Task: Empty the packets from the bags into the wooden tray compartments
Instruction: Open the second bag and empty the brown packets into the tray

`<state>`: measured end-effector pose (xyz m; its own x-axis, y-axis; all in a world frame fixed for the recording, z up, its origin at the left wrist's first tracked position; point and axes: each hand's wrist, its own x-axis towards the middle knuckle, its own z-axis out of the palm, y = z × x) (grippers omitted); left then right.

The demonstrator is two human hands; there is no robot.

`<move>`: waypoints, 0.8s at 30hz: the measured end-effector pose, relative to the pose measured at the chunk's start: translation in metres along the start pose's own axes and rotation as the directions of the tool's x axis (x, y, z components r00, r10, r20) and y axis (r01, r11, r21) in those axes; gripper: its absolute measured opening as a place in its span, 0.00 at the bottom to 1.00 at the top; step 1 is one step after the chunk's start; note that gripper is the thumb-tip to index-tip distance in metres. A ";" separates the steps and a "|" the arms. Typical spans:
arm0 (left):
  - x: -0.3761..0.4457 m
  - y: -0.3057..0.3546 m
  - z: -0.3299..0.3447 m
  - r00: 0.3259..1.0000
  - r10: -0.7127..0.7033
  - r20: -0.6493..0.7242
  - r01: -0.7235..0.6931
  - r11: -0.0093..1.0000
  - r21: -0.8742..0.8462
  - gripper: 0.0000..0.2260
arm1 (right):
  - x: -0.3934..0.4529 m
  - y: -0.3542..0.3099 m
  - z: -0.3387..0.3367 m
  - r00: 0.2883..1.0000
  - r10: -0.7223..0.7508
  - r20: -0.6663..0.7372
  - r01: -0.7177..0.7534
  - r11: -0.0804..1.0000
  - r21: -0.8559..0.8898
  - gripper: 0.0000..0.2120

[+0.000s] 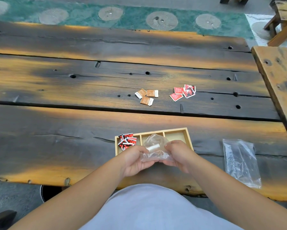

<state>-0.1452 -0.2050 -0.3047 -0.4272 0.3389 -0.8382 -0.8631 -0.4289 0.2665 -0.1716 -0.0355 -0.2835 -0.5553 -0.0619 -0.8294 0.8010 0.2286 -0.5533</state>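
Fingers of left hand [134, 161] and right hand [178, 156] pinching clear bag [154, 149], over tray [188, 136] near edge

The pale wooden tray [187, 136] held red, black and white packets [127, 141]. At one o'clock lay brown-and-white packets [146, 95] and red ones [184, 92] on a dark, orange-streaked table [73, 123].

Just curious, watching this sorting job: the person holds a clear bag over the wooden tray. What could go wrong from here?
1. The clear bag, held by the left hand and right hand, hangs over the tray's middle compartment beside the full left one; white packets might spill across the divider.
2. The brown packets and red packets lie loose farther up the table, and could be forgotten.
3. The empty bag near the table's edge might slide off.
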 end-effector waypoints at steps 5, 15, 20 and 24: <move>-0.006 0.007 0.004 1.000 0.007 -0.005 -0.008 0.999 -0.050 0.14 | 0.000 -0.006 -0.001 0.999 0.013 -0.034 -0.013 1.000 -0.002 0.08; -0.023 0.000 0.007 0.998 0.050 -0.034 -0.048 0.997 0.054 0.13 | -0.019 -0.007 -0.006 0.998 -0.054 -0.020 0.054 0.998 -0.017 0.11; -0.035 -0.004 0.011 0.997 0.082 -0.001 -0.082 0.996 0.040 0.15 | -0.033 -0.003 -0.005 0.995 -0.097 -0.021 0.096 0.995 -0.041 0.10; -0.042 -0.009 0.014 0.995 0.100 0.006 -0.100 0.994 0.052 0.16 | -0.039 0.003 -0.006 0.994 -0.109 -0.026 0.109 0.994 -0.012 0.09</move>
<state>-0.1232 -0.2038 -0.2652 -0.5131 0.2992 -0.8045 -0.8288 -0.4162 0.3739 -0.1487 -0.0263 -0.2519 -0.6453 -0.0610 -0.7615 0.7329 0.2317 -0.6396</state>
